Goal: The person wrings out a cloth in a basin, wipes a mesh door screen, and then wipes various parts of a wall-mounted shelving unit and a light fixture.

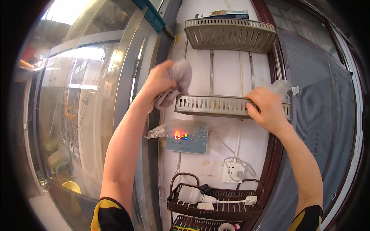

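Note:
A crumpled grey cloth is bunched in my left hand, at the left end of the middle wall basket. That slotted metal basket is gripped at its front rim, towards the right end, by my right hand. Behind my right hand a clear plastic bag sticks up from the basket. Below the basket, a control panel with a lit red display hangs on the wall, partly covered by clear plastic film.
An upper metal basket holds a box. Lower down are a wall socket with a plugged-in cable and a dark basket holding a white light bulb and a charger. Clear plastic curtain strips hang left, a screened door stands right.

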Demonstrator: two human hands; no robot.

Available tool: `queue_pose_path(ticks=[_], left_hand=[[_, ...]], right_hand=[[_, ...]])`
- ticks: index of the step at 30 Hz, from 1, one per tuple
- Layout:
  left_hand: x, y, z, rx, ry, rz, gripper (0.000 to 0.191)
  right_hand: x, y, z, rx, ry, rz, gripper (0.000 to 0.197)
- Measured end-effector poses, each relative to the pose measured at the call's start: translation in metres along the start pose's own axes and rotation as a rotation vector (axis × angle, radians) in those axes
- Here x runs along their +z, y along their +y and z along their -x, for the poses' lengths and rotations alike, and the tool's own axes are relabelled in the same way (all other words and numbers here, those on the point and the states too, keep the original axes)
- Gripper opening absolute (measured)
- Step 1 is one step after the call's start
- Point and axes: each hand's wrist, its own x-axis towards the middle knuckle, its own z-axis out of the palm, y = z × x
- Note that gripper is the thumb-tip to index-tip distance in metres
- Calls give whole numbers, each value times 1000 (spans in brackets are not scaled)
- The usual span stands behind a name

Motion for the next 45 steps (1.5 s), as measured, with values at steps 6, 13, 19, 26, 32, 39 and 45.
queue_pose_path(ticks=[6, 13, 19, 26, 32, 39, 45], left_hand=[[31, 59, -74, 200, 219, -331, 62], [91, 64, -130, 214, 124, -431, 66], [112, 36, -139, 149, -517, -582, 59], [113, 59, -90, 138, -904, -380, 67], [118, 105, -143, 376, -198, -234, 70], [165, 132, -175, 421, 90, -493, 53], [182, 119, -170, 374, -47, -598, 52]], right_hand=[[-1, 3, 3, 18, -14, -14, 18], [2, 1, 4, 12, 5, 27, 17], [0, -3, 4, 28, -37, 11, 18], [0, 5, 9, 50, -29, 21, 19], [2, 4, 7, 31, -26, 13, 20], [0, 2, 7, 36, -45, 13, 17], [0, -1, 6, 46, -31, -8, 17]])
